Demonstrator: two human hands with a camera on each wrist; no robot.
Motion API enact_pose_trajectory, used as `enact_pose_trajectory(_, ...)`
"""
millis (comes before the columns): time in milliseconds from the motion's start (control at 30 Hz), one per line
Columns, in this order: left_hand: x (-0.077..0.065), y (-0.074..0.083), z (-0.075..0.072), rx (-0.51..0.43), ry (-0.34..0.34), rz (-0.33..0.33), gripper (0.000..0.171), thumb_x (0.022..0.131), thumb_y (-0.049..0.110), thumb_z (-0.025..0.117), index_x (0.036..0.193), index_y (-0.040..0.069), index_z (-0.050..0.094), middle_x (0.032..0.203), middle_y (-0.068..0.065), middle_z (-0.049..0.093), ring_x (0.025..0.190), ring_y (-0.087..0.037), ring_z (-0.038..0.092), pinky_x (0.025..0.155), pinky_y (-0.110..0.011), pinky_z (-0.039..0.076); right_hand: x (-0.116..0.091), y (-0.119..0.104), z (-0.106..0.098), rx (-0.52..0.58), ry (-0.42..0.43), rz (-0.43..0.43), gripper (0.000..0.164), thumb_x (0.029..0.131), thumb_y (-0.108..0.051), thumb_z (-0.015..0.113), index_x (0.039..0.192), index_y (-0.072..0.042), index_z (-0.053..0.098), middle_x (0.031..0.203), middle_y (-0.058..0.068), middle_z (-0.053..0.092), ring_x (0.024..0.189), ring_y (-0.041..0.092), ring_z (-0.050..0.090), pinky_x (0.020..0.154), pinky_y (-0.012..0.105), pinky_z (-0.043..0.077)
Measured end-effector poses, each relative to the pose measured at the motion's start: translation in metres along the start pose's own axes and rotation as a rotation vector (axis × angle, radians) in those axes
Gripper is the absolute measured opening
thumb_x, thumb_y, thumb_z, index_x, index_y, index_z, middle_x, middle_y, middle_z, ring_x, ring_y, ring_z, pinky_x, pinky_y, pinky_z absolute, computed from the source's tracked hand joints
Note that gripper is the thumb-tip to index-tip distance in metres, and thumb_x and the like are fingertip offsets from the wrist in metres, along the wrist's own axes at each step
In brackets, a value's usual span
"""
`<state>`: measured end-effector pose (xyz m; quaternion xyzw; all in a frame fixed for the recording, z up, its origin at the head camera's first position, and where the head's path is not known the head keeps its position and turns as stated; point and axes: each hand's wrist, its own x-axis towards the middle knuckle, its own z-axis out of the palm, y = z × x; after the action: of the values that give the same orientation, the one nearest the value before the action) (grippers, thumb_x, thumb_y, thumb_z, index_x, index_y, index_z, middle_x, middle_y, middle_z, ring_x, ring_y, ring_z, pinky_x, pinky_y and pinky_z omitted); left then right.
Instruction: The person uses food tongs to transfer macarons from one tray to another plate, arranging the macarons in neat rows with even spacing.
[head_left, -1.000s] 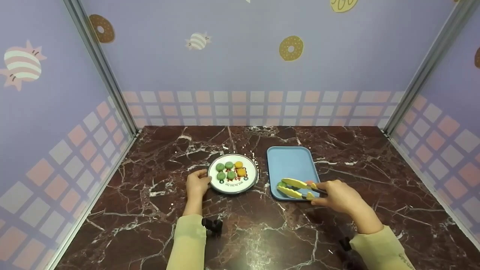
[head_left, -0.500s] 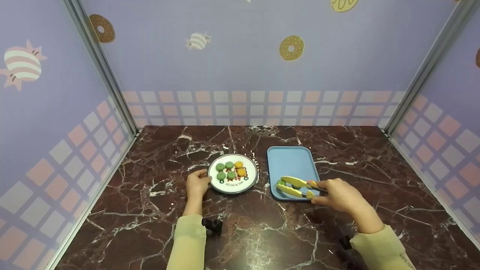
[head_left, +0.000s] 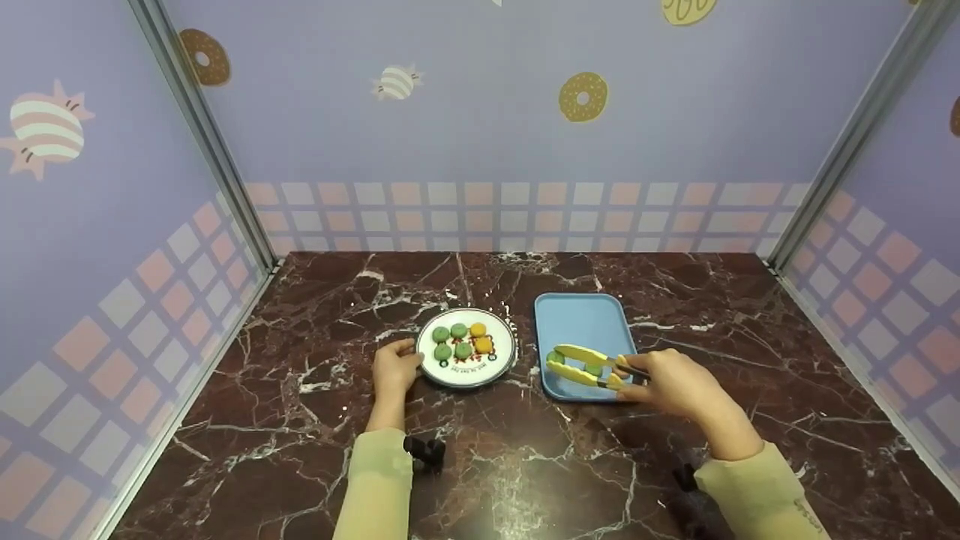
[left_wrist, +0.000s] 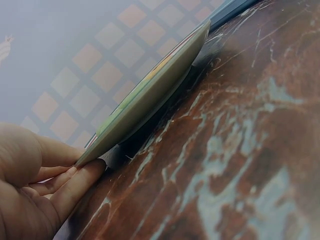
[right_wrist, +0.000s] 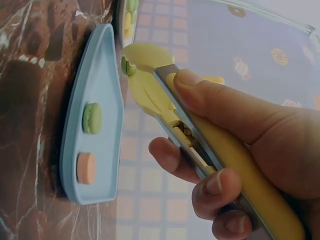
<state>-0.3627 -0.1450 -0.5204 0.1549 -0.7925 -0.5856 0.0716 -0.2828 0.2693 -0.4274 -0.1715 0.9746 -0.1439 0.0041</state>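
Observation:
My left hand point(head_left: 396, 369) pinches the left rim of a round white plate point(head_left: 484, 367) between thumb and fingers. Several green macarons point(head_left: 441, 334) and two yellow-orange macarons point(head_left: 481, 345) sit on the plate. With my right hand point(head_left: 679, 382) I grip yellow kitchen tongs point(right_wrist: 150, 97). A green macaron point(right_wrist: 128, 66) is held between the tongs' tips, raised above the blue tray point(head_left: 581, 319). In the right wrist view, another green macaron point(right_wrist: 92, 118) and a pink-orange macaron point(right_wrist: 86, 168) rest in the tray; the tongs and hand hide the pink-orange one in the head view.
Plate and tray stand side by side on a dark red marbled tabletop point(head_left: 480, 465), with a narrow gap between them. Patterned panels point(head_left: 487, 135) enclose the back and both sides.
The tongs have lifted and shifted slightly left, carrying the green macaron at their tips. Another green macaron has come into view behind them. My left hand and the plate have stayed still.

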Motion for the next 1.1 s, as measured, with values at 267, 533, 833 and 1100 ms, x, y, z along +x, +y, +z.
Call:
enact_pose_trajectory(267,-0.002,0.001,0.000,0.003,0.002,0.005,0.039,0.094,0.000,0.066,0.132,-0.010,0.064,0.130,-0.032,0.065,0.113,-0.040,0.070,0.076,-0.032,0.066,0.008,-0.010,0.000,0.009,-0.006,-0.060,0.044,0.088,-0.034,0.082,0.122,-0.008,0.074,0.090,0.003,0.077,0.064,0.014,0.063,0.058,0.036,0.052)
enact_pose_trajectory(533,0.015,-0.014,0.005,-0.017,0.016,0.016,0.037,0.089,-0.002,0.070,0.125,-0.009,0.068,0.121,-0.031,0.069,0.101,-0.034,0.074,0.072,-0.035,0.067,0.017,-0.024,0.000,-0.007,0.015,-0.088,0.049,0.087,-0.038,0.082,0.127,-0.010,0.073,0.102,0.014,0.079,0.076,0.025,0.072,0.064,0.044,0.058)
enact_pose_trajectory(833,0.003,-0.002,0.002,-0.006,0.017,-0.008,0.038,0.091,-0.002,0.068,0.128,-0.010,0.067,0.125,-0.031,0.067,0.109,-0.038,0.072,0.075,-0.033,0.067,0.032,-0.041,0.003,-0.019,0.013,-0.125,0.051,0.086,-0.040,0.083,0.126,-0.009,0.074,0.104,0.009,0.079,0.082,0.027,0.073,0.067,0.046,0.059)
enact_pose_trajectory(1100,-0.001,0.001,0.001,-0.008,0.009,0.006,0.038,0.092,-0.002,0.066,0.129,-0.011,0.065,0.128,-0.033,0.066,0.112,-0.039,0.071,0.074,-0.031,0.066,0.044,-0.057,0.012,0.001,-0.006,-0.174,0.049,0.086,-0.040,0.083,0.125,-0.010,0.075,0.104,0.009,0.079,0.084,0.026,0.073,0.072,0.045,0.060)
